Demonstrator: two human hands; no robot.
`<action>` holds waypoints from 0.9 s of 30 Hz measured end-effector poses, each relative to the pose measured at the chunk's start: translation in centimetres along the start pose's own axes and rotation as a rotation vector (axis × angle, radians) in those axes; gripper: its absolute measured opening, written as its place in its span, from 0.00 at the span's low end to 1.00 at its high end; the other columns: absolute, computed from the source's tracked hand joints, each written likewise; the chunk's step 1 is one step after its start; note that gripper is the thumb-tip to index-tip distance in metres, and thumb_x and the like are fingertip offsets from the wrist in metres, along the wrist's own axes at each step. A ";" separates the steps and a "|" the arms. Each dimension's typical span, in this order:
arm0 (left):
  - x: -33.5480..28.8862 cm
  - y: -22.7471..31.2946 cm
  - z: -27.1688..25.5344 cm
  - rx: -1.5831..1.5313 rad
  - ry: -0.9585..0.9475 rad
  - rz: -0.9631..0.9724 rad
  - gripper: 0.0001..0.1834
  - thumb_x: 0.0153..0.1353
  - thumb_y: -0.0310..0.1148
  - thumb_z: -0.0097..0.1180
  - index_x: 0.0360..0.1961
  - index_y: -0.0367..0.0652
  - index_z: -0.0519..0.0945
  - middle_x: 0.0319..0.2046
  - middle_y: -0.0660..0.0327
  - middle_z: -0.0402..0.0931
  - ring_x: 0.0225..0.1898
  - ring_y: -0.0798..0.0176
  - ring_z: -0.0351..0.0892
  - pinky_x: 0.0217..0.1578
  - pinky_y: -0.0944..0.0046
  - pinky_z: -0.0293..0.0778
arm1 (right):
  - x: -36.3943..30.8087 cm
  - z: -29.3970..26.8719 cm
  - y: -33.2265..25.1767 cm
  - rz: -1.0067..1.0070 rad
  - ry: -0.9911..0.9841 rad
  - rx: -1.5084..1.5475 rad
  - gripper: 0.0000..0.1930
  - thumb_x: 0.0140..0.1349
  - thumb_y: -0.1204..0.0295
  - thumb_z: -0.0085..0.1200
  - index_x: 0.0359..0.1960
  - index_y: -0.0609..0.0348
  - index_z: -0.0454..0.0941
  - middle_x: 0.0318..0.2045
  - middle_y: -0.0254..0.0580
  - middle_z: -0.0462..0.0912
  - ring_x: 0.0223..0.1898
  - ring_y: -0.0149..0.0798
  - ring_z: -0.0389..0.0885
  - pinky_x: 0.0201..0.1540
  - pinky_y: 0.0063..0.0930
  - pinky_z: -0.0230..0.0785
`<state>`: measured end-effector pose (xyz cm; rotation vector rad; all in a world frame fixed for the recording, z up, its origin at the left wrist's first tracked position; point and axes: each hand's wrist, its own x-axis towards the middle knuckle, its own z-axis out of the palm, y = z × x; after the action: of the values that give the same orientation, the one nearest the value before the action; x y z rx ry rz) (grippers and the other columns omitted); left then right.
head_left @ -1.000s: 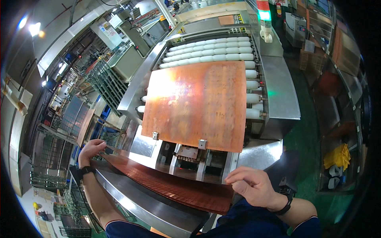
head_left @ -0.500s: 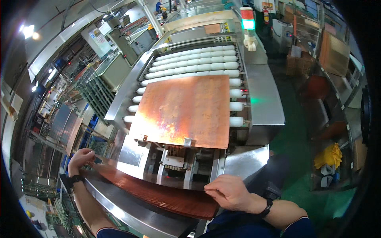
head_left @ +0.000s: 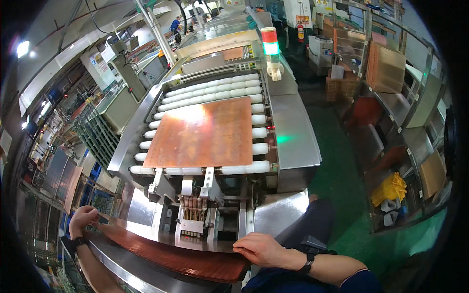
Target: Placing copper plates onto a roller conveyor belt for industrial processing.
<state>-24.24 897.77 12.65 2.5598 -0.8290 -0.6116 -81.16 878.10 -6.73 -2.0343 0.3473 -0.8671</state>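
Note:
A bowed stack of thin copper sheets (head_left: pixel 171 255) lies in front of me, its layered edges facing me. My left hand (head_left: pixel 84 217) is closed at the stack's far left corner, fingers curled in a pinch. At the right corner my right hand (head_left: pixel 263 250) has thumb and fingers pressed together on a sheet edge. Whether each hand grips one sheet or several is too fine to tell. Ahead, a flat copper sheet (head_left: pixel 202 134) rests on the white rollers (head_left: pixel 244 168) of a conveyor, apart from both hands.
Between stack and rollers sits a metal feeding mechanism (head_left: pixel 193 215) with upright arms. A signal light (head_left: pixel 269 46) glows green on the conveyor's right housing (head_left: pixel 295 132). Shelving (head_left: pixel 391 105) with boards and yellow gloves (head_left: pixel 389 189) lines the right side. Metal racks (head_left: pixel 97 129) stand left.
The copper sheet on the conveyor has travelled away from me, uncovering the front roller and the mechanism's arms. Both hands keep their places at the stack's corners. My view has shifted slightly.

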 end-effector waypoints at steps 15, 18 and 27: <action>-0.9 0.3 -0.2 -0.041 0.060 -0.039 0.15 0.64 0.38 0.59 0.30 0.35 0.83 0.25 0.57 0.82 0.26 0.62 0.84 0.27 0.62 0.80 | -1.0 0.7 2.2 0.061 -0.020 -0.037 0.08 0.64 0.68 0.60 0.41 0.57 0.82 0.36 0.42 0.84 0.40 0.50 0.82 0.40 0.40 0.76; 0.6 0.1 -0.2 -0.079 -0.007 0.007 0.14 0.65 0.37 0.58 0.31 0.34 0.83 0.27 0.58 0.83 0.29 0.62 0.85 0.28 0.64 0.80 | -1.0 0.5 2.4 0.063 -0.007 -0.066 0.08 0.63 0.70 0.63 0.43 0.55 0.83 0.35 0.41 0.85 0.37 0.47 0.83 0.38 0.37 0.76; -0.4 0.4 0.0 -0.062 0.019 0.049 0.16 0.62 0.38 0.61 0.32 0.32 0.83 0.26 0.57 0.83 0.26 0.62 0.83 0.30 0.60 0.80 | -1.3 0.6 2.5 0.095 -0.036 -0.075 0.09 0.66 0.66 0.58 0.42 0.56 0.83 0.38 0.42 0.85 0.42 0.50 0.83 0.42 0.40 0.77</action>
<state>-24.77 897.70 12.96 2.4780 -0.8509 -0.5873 -81.44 877.69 -9.58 -2.0818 0.4582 -0.7684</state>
